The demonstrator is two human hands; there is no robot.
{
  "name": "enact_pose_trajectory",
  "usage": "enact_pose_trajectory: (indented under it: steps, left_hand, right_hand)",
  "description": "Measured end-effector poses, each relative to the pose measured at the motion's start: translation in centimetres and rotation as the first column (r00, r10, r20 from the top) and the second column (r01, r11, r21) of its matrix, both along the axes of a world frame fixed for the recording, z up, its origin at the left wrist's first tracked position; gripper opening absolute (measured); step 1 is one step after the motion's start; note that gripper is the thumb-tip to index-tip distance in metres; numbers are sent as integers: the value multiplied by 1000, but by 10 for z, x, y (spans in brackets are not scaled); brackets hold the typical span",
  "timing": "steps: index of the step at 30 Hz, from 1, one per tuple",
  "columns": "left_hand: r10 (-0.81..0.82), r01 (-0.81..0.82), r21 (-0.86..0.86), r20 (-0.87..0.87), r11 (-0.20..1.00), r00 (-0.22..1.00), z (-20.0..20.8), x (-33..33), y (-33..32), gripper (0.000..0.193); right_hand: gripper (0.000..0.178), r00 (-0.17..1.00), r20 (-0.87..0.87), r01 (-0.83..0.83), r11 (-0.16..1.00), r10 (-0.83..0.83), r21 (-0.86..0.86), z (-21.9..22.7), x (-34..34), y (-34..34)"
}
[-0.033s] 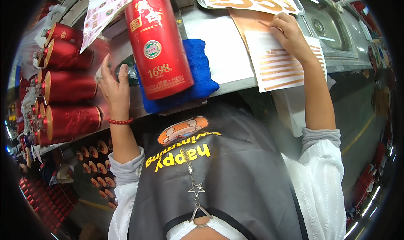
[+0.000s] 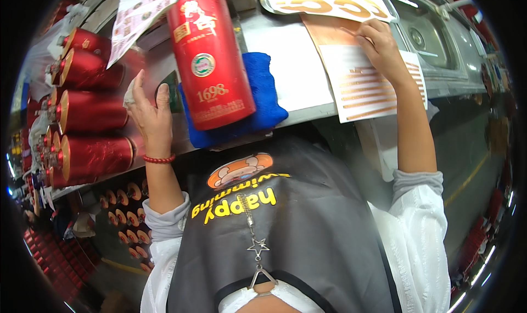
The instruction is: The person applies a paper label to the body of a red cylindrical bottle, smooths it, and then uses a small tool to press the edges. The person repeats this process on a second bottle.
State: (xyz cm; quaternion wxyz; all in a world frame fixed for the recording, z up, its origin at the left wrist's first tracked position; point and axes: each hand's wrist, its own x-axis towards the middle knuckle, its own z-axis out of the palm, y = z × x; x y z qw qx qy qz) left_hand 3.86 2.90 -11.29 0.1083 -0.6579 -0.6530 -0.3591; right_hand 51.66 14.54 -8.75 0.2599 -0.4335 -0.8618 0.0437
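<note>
Your right hand (image 2: 382, 48) is at the orange sheet (image 2: 323, 32), just above the striped sheet (image 2: 372, 85). Its fingers are bent toward each other; you cannot tell whether they clamp anything. Any pull there is best slow and low, to avoid creases. Your left hand (image 2: 152, 114), fingers apart, is near the red bottle (image 2: 211, 55), which lies on the blue cloth (image 2: 267, 88) on the bench (image 2: 312, 113).

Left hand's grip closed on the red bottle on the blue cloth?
No, the left hand is open beside the red bottle, with a visible gap between them.
</note>
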Motion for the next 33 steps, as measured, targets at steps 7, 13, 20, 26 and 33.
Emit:
enact_pose_trajectory:
  steps: [7,13,20,26,33]
  left_hand:
    - [-393,468,-42,481,883,783,98,72,-41,49]
    - [-553,576,30,322,817,768,98,91,-44,11]
    - [-310,432,-62,608,900,731,67,75,-66,16]
    - [-192,388,-103,737,916,648,58,77,-67,20]
    - [-129,395,-144,798,907,589,54,76,-70,19]
  right_hand:
    - [10,977,-128,-186,977,172,-108,91,-100,-74]
    - [18,884,-274,-422,898,379,-122,106,-181,-112]
    - [16,910,-359,-320,903,208,-287,73,-186,-118]
    - [19,898,-417,-297,892,140,-341,62,-187,-117]
    - [21,892,-438,-294,882,114,-369,62,-189,-116]
